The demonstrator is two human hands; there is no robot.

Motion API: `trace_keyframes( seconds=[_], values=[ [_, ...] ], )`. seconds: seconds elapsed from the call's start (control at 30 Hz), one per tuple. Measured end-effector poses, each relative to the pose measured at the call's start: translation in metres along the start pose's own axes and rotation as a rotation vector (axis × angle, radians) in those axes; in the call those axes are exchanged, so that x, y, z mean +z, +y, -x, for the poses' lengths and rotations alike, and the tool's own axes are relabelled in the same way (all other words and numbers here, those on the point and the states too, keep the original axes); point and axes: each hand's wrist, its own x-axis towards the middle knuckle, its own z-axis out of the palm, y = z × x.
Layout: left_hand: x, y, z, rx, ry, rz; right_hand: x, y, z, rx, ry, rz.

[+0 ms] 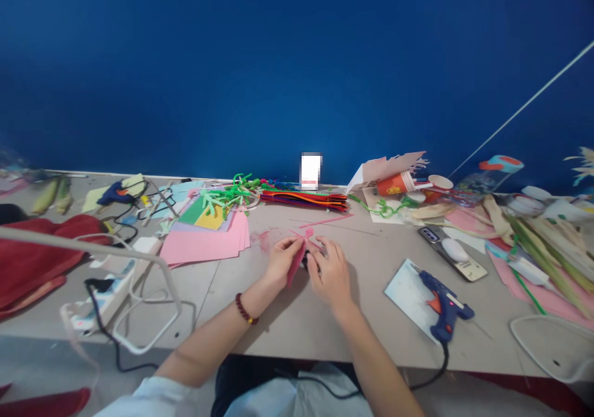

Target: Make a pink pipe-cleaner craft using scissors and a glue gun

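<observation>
The right hand hides part of the pink paper strip. Beyond that strip, an upright white card is blurred.

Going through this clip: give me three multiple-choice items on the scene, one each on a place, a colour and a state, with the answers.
1. Where does the blue hot glue gun lie? A: on a pale card right of the hands. B: on the pink paper stack. C: on the red cloth.
2. What colour are the beads of the bracelet on the left wrist? A: green. B: white. C: dark red.
3. How does the orange paper cup lie? A: upright. B: on its side. C: crushed flat.

1 A, the card shows beneath the gun. 2 C, the beads show dark red. 3 B, its mouth points sideways.
</observation>
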Motion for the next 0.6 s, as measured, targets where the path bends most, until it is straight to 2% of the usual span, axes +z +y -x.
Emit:
trace_keyframes(
  seconds=[0.23,0.43,0.6],
  values=[
    [-0.0013,-0.0004,-0.0009,-0.023,0.023,0.044,0.002,-0.0017,0.0006,-0.051,-0.037,0.112],
    [-0.0014,0.0004,-0.0006,-0.041,0.013,0.073,0.001,-0.0025,0.001,-0.048,-0.027,0.066],
    [-0.0028,0.0011,-0.0015,-0.036,-0.004,0.074,-0.0012,-0.0044,0.0016,-0.013,0.055,-0.056]
  ],
)
